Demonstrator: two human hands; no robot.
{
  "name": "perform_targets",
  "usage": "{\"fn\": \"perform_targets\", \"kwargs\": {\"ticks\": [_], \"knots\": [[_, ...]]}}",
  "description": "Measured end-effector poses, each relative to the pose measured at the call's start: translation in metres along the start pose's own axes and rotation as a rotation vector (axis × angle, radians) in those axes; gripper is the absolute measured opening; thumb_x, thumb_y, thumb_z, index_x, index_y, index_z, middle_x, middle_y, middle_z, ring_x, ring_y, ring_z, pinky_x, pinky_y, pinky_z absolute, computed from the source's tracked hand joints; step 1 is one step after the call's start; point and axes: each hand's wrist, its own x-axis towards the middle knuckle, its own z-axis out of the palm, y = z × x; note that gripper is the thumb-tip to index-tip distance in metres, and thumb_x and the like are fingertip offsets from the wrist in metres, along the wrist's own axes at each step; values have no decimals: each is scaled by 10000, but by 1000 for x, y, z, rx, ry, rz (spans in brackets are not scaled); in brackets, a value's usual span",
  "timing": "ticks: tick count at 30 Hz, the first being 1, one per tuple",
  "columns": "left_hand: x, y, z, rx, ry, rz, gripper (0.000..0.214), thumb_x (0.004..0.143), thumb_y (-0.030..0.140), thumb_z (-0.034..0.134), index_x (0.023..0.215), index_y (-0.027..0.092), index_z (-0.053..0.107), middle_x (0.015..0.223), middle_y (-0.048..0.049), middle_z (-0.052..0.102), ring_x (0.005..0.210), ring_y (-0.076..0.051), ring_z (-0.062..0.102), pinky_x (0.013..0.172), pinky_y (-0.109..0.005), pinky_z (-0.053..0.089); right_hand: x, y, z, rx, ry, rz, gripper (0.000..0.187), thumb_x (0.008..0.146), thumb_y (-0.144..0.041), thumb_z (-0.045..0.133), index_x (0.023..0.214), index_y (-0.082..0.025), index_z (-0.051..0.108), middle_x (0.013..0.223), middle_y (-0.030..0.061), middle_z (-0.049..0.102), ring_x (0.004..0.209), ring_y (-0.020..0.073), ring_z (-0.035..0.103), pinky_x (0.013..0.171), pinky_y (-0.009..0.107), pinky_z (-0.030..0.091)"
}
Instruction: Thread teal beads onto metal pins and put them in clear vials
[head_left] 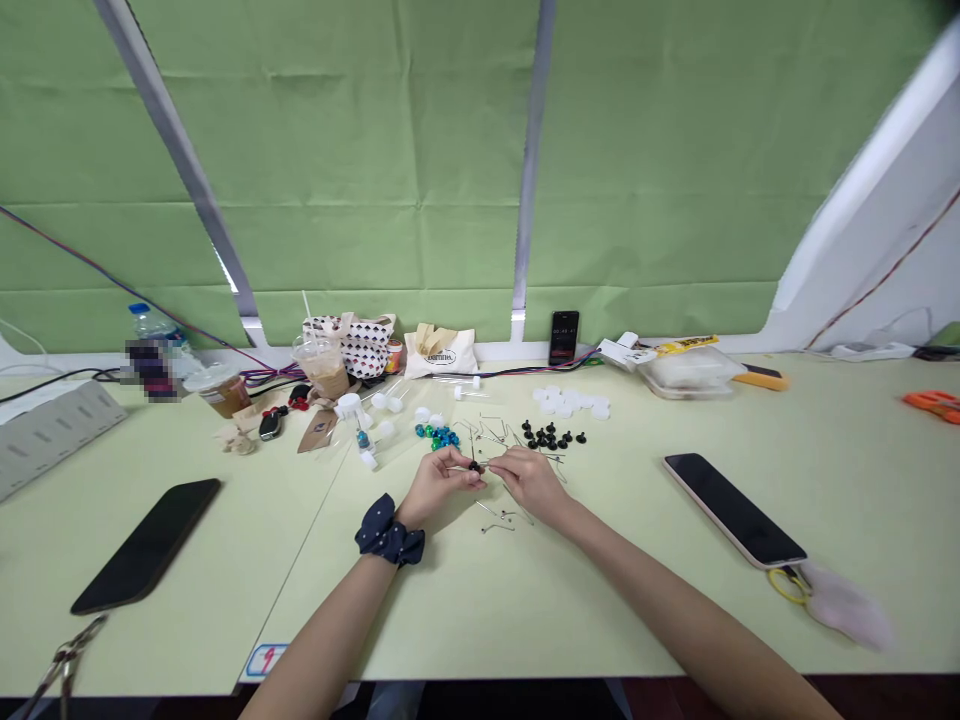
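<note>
While the left hand [439, 485] and the right hand [531, 483] meet above the counter [480, 610], both are closed into a pinch around a small black piece [475, 466] on a thin metal wire [472, 445]. The piece is held up off the counter between the two sets of fingertips, though it is too small to tell exactly how each hand grips it. A navy polka-dot scrunchie [388, 530] circles the left wrist.

Just below the hands lie bent wire pieces [499, 520]. Ahead of the hands, more bent wires [487, 432] lie in a loose tangle, beside a cluster of black studs [551, 435] on the right and teal and green beads [437, 434] on the left. White plastic discs [570, 402] sit beyond the studs, and small white plastic parts [382, 420] are scattered farther left.

A black smartphone [733, 510] lies to the right of the hands, and another [146, 545] lies to the left. Along the back of the counter stand a plastic cup of iced coffee [321, 365], a patterned bag [352, 345], a small canvas bag [441, 352] and an upright phone showing a timer [563, 337]. A car key [270, 425] lies near the cup, and a green blind [390, 150] covers the wall behind.
</note>
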Motion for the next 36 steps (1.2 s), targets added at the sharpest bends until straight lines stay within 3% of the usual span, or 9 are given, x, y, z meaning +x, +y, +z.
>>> {"fn": "perform_targets", "kwargs": {"ticks": [4, 8, 18, 28, 36], "knots": [[1, 0, 0, 2, -2, -13, 341, 642, 273, 761, 791, 141, 485, 796, -51, 686, 704, -230, 696, 648, -319, 544, -4, 1, 4, -175, 11, -110, 231, 888, -115, 425, 884, -173, 649, 707, 65, 620, 707, 174, 540, 657, 292, 449], [2, 0, -1, 4, 2, -13, 355, 633, 281, 768, 792, 142, 482, 825, -59, 693, 727, -232, 696, 666, -319, 541, -4, 0, 5, -190, 19, -122, 234, 896, -107, 396, 902, -167, 623, 719, 64, 604, 734, 176, 536, 679, 298, 452], [0, 2, 1, 3, 15, -17, 370, 601, 284, 787, 787, 137, 502, 792, -54, 694, 710, -226, 694, 681, -339, 538, -1, -7, 2, -121, -49, 44, 188, 930, -179, 361, 880, -192, 542, 777, 52, 589, 742, 167, 534, 655, 270, 410], [-3, 6, 6, 19, 14, -26, 372, 609, 295, 783, 788, 141, 496, 755, -49, 700, 703, -229, 695, 702, -359, 538, -1, -14, 2, -230, -44, 68, 181, 924, -170, 366, 815, -191, 510, 819, 48, 559, 794, 171, 479, 662, 263, 362], [-3, 6, 6, 27, -2, -15, 359, 628, 287, 773, 797, 143, 490, 786, -68, 709, 716, -231, 696, 713, -363, 540, -2, -16, 7, -282, -40, 111, 161, 915, -159, 367, 822, -197, 493, 850, 51, 532, 790, 170, 482, 560, 258, 318]]}}
